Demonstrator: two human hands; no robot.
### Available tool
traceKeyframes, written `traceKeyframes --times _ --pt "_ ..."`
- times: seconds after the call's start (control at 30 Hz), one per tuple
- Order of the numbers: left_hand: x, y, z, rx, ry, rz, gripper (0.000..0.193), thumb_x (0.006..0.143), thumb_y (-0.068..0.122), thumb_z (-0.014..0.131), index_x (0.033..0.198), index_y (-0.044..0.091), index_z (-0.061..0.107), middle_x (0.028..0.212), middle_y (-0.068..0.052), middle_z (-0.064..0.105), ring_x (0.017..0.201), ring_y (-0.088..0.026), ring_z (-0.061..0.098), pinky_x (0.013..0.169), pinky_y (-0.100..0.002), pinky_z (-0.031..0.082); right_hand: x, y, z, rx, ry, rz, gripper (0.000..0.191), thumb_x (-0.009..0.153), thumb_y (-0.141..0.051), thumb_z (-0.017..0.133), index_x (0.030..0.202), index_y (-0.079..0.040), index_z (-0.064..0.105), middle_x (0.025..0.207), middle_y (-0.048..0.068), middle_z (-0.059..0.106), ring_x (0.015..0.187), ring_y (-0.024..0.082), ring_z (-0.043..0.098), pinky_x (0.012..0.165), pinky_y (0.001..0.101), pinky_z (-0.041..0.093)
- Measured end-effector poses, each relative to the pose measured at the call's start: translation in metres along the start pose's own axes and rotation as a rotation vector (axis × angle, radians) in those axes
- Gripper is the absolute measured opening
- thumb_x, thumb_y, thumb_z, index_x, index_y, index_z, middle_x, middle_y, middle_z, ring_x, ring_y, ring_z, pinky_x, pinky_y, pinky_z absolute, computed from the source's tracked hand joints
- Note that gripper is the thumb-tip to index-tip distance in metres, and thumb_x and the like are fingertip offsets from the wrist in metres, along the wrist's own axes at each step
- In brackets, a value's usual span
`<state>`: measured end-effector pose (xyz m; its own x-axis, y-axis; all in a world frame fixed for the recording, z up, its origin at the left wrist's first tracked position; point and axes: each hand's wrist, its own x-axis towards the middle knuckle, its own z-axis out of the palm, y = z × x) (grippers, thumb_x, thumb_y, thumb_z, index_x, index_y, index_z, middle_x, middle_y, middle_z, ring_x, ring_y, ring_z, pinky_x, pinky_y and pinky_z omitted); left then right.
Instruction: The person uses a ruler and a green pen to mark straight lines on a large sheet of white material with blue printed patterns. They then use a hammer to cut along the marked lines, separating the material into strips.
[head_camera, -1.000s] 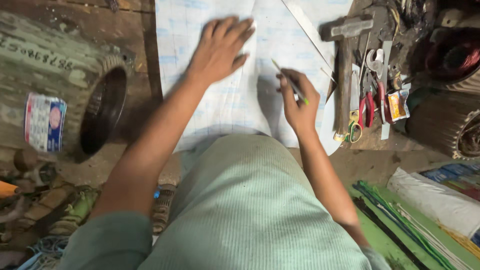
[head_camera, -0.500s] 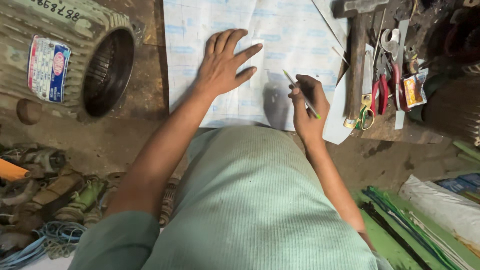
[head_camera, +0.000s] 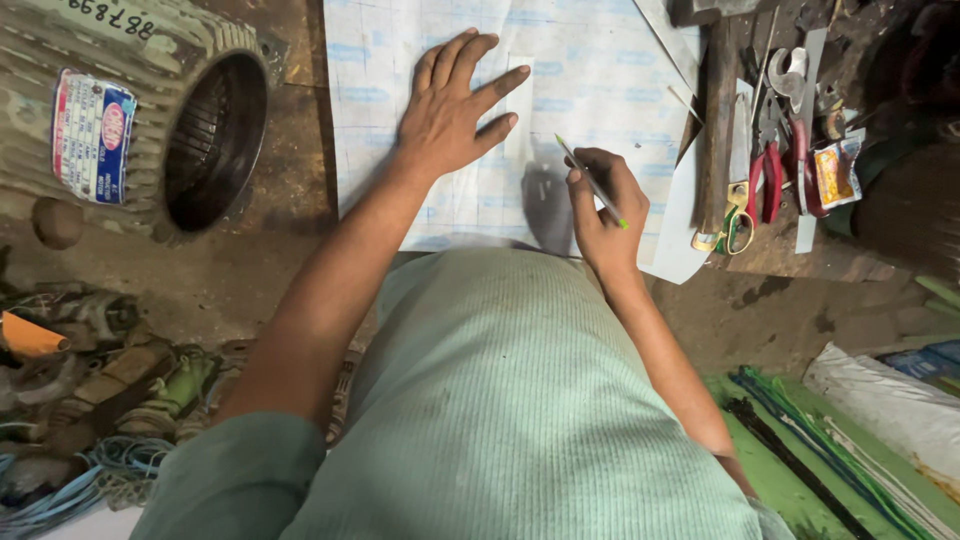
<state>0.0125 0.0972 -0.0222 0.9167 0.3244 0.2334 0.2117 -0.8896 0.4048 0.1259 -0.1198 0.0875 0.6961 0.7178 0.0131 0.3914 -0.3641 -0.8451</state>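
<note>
A ribbed metal motor housing (head_camera: 150, 110) fills the upper left, lying on its side with its dark open end facing right and a coloured label on its flank. Beside it, a large white sheet (head_camera: 600, 80) printed with pale blue squares covers the worn wooden surface (head_camera: 295, 170) and runs off the top of the view. Below the housing lies a heap of old parts and coiled wire (head_camera: 90, 400). At the lower right are green strips and dark cables (head_camera: 800, 440) next to a pale sack (head_camera: 890, 400). The left hand (head_camera: 455, 105) lies flat on the sheet, palm down, fingers spread and pressing the paper. Just to its right, the right hand (head_camera: 605, 205) rests on the same sheet, its fingers curled and pinching a slim pencil (head_camera: 592, 182) with a green end, the tip slanting up and to the left; whether the tip touches the paper is hard to tell. Right of the sheet, a hammer's wooden handle (head_camera: 715, 130) lies upright in the view, then red-handled pliers (head_camera: 775, 175) and small yellow-handled scissors (head_camera: 735, 225).
</note>
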Motion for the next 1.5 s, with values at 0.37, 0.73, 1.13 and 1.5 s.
traceKeyframes --times 0.37,0.73,1.13,1.5 --pt "0.006 0.001 -0.005 0.002 -0.027 -0.012 0.057 0.104 0.049 0.070 0.156 0.031 0.056 0.160 -0.014 0.036 0.151 -0.033 0.025 0.121 -0.056 0.023 0.056 0.005 0.033 -0.176 0.063 -0.143 0.015 0.101 -0.011 0.071 0.112 -0.002 0.071 0.097 0.015 0.077 0.082 0.027 0.077 0.073 0.0344 0.059" --pt "0.004 -0.005 -0.006 -0.028 0.009 -0.010 0.061 0.099 0.042 0.078 0.156 0.032 0.057 0.159 -0.013 0.039 0.152 -0.032 0.027 0.122 -0.055 0.024 0.069 0.010 0.056 -0.243 0.107 -0.196 0.018 0.102 -0.014 0.069 0.116 -0.004 0.072 0.098 0.017 0.076 0.087 0.033 0.077 0.078 0.0378 0.060" --pt "0.005 -0.005 -0.008 -0.020 0.007 -0.015 0.063 0.097 0.042 0.078 0.156 0.032 0.057 0.159 -0.013 0.038 0.151 -0.033 0.027 0.122 -0.055 0.023 0.081 0.004 0.054 -0.334 0.025 -0.201 0.015 0.102 -0.015 0.069 0.113 -0.005 0.074 0.093 0.016 0.076 0.083 0.035 0.074 0.073 0.0401 0.058" --pt "0.012 -0.006 -0.022 0.045 0.052 0.078 0.052 0.106 0.046 0.068 0.154 0.030 0.056 0.161 -0.014 0.039 0.151 -0.033 0.027 0.120 -0.056 0.024 -0.013 0.023 0.041 -0.058 0.013 -0.005 0.018 0.103 -0.014 0.065 0.115 -0.001 0.070 0.100 0.015 0.075 0.086 0.021 0.073 0.077 0.0316 0.056"
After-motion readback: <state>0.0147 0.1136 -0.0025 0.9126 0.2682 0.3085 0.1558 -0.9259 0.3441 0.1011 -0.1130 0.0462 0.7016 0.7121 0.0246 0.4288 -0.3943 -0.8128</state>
